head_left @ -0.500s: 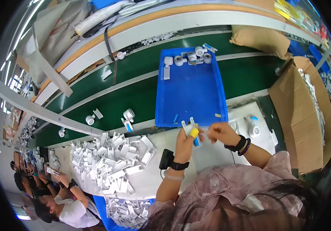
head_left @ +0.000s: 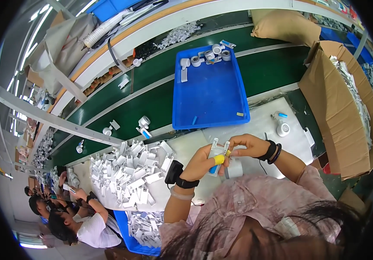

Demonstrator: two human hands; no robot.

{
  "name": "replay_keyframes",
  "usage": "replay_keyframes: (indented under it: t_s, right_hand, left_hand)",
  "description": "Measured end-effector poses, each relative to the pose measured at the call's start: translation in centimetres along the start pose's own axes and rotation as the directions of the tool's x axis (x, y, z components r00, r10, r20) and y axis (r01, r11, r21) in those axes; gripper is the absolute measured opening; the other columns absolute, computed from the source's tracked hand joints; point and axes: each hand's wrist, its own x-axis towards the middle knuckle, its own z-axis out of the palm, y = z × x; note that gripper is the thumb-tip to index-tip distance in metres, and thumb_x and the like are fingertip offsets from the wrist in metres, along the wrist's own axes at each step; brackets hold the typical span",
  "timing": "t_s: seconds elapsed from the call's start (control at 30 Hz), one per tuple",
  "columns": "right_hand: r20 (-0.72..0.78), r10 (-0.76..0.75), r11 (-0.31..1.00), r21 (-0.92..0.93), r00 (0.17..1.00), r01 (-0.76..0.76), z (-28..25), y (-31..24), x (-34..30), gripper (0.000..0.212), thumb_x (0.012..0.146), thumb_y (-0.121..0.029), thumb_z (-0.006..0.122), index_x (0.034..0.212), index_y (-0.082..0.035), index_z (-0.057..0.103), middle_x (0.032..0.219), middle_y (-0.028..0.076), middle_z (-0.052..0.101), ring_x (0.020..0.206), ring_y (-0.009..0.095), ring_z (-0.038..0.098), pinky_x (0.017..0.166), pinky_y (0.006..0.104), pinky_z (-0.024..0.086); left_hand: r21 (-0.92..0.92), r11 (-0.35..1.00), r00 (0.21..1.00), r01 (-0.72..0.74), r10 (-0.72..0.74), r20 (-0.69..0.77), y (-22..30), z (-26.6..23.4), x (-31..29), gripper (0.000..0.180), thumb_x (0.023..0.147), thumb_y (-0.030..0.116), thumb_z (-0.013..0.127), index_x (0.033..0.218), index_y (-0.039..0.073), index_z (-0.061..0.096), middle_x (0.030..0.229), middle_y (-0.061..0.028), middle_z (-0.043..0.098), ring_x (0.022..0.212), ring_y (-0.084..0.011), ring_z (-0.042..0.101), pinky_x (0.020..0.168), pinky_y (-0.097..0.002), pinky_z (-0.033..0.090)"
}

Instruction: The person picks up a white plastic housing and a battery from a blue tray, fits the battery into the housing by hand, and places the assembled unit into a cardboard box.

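Note:
My left hand (head_left: 199,164) is closed around a white plastic bracket (head_left: 215,149) with a two-pronged end and a blue piece on it. Yellow wrapping covers its thumb. My right hand (head_left: 250,146) has its fingers pinched together at the bracket's right edge; what lies between them is too small to make out. Just below the hands a white cylindrical piece (head_left: 234,168) stands on the white work surface (head_left: 256,173). Farther right lies a white part with a round head (head_left: 283,128) and a blue piece.
A blue tray (head_left: 210,97) holds several white round-headed parts at its far end. White brackets form a large pile (head_left: 128,173) on the left. A blue bin (head_left: 123,221) sits below it. An open cardboard box (head_left: 332,112) stands right. Co-workers (head_left: 93,229) are at far left.
My right hand has moved left and in to the bracket, its fingers now touching it. My left hand has shifted slightly left and down. The whole view has tilted a little.

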Motion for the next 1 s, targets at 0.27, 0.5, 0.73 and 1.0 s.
replay_keyframes:
  t_s: [0.27, 0.5, 0.73, 1.0]
  right_hand:
    - [-0.29, -0.013, 0.993, 0.107, 0.957, 0.046, 3.9, -0.9, -2.1, 0.02, 0.09, -0.011, 0.063, 0.106, 0.001, 0.063, 0.087, 0.003, 0.061, 0.08, 0.009, 0.058, 0.073, 0.0246, 0.048]
    - [-0.683, -0.153, 0.986, -0.055, 0.714, 0.159, 5.5, 0.5, -2.9, 0.01, 0.085, -0.003, 0.065, 0.093, 0.001, 0.065, 0.089, 0.011, 0.062, 0.069, 0.015, 0.059, 0.061, 0.0241, 0.046]
    - [-0.591, -0.458, 0.853, -0.504, 0.664, 0.139, 5.1, -0.3, -3.4, 0.019, 0.079, 0.002, 0.07, 0.096, -0.002, 0.062, 0.086, 0.011, 0.064, 0.073, 0.021, 0.061, 0.064, 0.0297, 0.048]
    - [-0.476, -0.554, 0.751, -0.64, 0.683, 0.162, 5.3, -0.4, -3.3, 0.016, 0.079, 0.004, 0.067, 0.093, -0.002, 0.064, 0.088, 0.011, 0.066, 0.079, 0.026, 0.062, 0.072, 0.0333, 0.049]
  left_hand:
    - [0.068, 0.997, 1.0, -0.028, 0.028, 0.007, 0.5, 1.5, -1.2, 0.026, 0.088, 0.009, 0.057, 0.113, 0.0, 0.058, 0.088, -0.0056, 0.063, 0.068, -0.0118, 0.059, 0.06, -0.0248, 0.044]
    - [-0.041, 0.988, 0.975, -0.152, 0.143, -0.169, -2.8, 2.6, -0.2, 0.028, 0.1, 0.02, 0.041, 0.118, 0.001, 0.049, 0.082, -0.008, 0.06, 0.062, -0.0135, 0.057, 0.054, -0.0247, 0.044]
    - [0.046, 0.986, 0.943, -0.161, 0.167, -0.287, -4.5, 3.4, 0.9, 0.024, 0.1, 0.018, 0.041, 0.115, 0.002, 0.05, 0.087, -0.0077, 0.06, 0.067, -0.0121, 0.056, 0.059, -0.0249, 0.047]
    - [0.056, 0.969, 0.916, -0.241, 0.246, -0.316, -5.5, 4.2, 1.3, 0.026, 0.094, 0.007, 0.041, 0.118, 0.001, 0.047, 0.089, -0.0069, 0.057, 0.071, -0.0108, 0.053, 0.057, -0.024, 0.047]
